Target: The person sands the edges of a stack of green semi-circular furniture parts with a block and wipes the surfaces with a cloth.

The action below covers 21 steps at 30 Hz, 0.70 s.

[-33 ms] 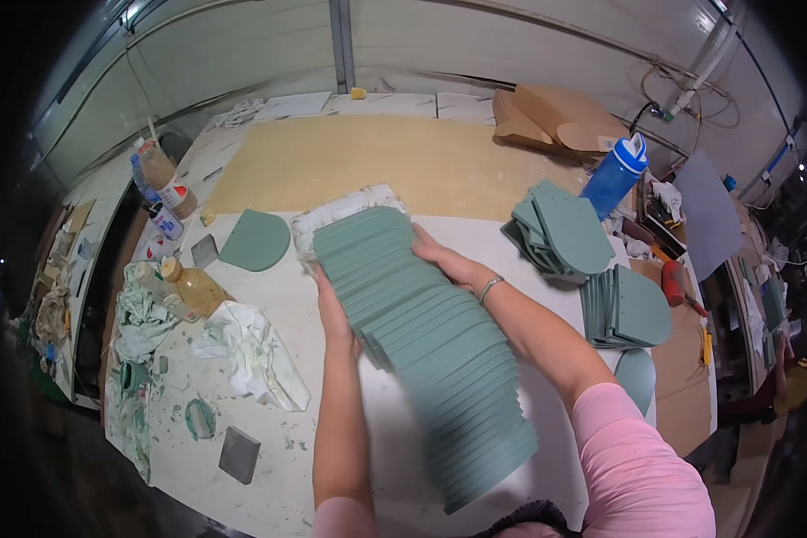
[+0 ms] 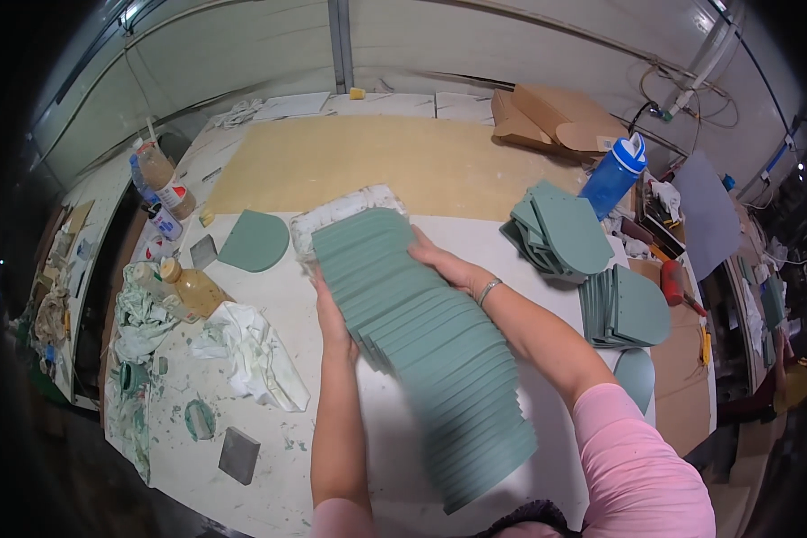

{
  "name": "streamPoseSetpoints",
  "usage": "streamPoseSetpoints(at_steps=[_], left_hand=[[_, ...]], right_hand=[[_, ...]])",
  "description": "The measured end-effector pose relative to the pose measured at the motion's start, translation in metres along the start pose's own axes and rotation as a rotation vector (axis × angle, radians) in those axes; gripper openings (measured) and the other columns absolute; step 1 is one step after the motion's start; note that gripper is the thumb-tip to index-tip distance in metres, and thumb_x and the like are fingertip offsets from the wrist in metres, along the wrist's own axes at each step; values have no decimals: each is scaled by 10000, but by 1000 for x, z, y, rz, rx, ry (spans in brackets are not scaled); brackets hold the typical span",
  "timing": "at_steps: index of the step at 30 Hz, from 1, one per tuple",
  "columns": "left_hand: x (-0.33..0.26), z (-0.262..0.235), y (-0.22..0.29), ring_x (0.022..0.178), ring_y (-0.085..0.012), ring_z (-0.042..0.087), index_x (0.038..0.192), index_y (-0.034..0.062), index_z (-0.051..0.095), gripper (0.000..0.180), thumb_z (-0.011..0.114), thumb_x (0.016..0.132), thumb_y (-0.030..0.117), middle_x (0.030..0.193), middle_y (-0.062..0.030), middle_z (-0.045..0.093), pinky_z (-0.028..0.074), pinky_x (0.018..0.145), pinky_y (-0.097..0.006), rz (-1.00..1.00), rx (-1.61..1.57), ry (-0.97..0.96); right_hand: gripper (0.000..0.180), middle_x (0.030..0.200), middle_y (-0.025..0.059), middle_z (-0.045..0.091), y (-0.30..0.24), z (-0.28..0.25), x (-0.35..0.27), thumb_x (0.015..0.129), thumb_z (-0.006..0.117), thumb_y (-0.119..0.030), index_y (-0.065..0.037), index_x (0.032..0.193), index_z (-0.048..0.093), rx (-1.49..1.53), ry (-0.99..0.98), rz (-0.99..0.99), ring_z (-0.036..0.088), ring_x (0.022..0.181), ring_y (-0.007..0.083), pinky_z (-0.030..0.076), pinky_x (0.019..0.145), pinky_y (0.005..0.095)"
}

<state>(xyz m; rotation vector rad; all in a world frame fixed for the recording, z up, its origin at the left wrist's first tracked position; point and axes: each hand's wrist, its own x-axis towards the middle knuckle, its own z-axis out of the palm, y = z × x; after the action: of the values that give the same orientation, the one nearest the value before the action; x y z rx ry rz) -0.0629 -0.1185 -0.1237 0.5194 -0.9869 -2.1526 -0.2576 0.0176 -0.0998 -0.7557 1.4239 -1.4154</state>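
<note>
A long, fanned row of green round-ended panels (image 2: pixel 430 341) slants across the middle of the worktable, its near end reaching toward my body. The far end of the row rests against a white, crusted block (image 2: pixel 345 208). My left hand (image 2: pixel 330 314) presses along the row's left side, fingertips partly hidden beneath the panels. On the opposite side, my right hand (image 2: pixel 444 263) clasps the edge near the far end, its fingers partly out of sight. Between them the two hands hold the row together. A single green panel (image 2: pixel 255 242) lies flat beyond my left hand.
Two more piles of green panels (image 2: pixel 565 231) (image 2: pixel 638 307) stand at the right, beside a blue water bottle (image 2: pixel 615 176). A crumpled white cloth (image 2: pixel 258 357), a yellowish bottle (image 2: pixel 193 289) and a grey block (image 2: pixel 239 455) lie at left. Behind are a tan sheet (image 2: pixel 368 161) and cardboard (image 2: pixel 556 121).
</note>
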Motion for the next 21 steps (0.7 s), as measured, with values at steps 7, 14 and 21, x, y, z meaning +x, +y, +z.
streamPoseSetpoints(at_steps=[7,14,21], left_hand=[[4,15,23,1378,-271,501,1574,-5,331,688,314,1123,513,1558,-135,457,411,1148,-401,-201,18,11],[-76,-3,6,1505,-283,334,1591,-40,299,725,349,1118,507,1641,-163,345,245,1242,-384,-66,224,215],[-114,23,3,1564,-308,207,1641,-43,72,701,399,1125,300,1708,-216,149,177,1261,-374,11,632,-10]], right_hand=[[947,1725,195,95,-12,8,-2,1055,461,-569,9,1651,4,-201,47,29,131,1583,282,149,1276,370],[837,1720,198,137,-3,-19,-90,1082,280,-635,-43,1658,149,-248,59,246,161,1587,299,147,1284,393],[760,1653,196,325,-11,30,-120,1104,299,-571,-29,1634,251,60,148,245,339,1512,268,274,1241,379]])
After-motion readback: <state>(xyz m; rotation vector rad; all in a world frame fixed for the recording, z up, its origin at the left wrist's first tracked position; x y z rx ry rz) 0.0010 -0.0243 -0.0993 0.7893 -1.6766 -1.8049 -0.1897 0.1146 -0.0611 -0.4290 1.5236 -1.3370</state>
